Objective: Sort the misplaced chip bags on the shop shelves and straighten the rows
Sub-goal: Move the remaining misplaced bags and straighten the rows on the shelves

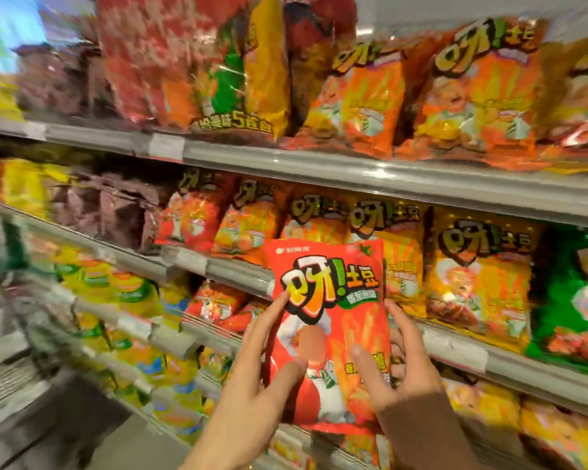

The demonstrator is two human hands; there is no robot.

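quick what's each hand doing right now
Left hand: holding the red chip bag, thumb on its front, forefinger along its left edge.
Right hand: holding the same bag, thumb in front, fingers round its right edge.

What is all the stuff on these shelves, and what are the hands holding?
red chip bag: one, red, held up in front of the middle shelf
orange chip bags: several, orange, top shelf right
yellow-orange bags: a few, middle shelf, behind the held bag
green bag: one, green, middle shelf far right
brown bags: blurred, count unclear, middle shelf left
shelf rails: grey, several tiers
left hand: holds the red bag's left edge
right hand: holds its right edge
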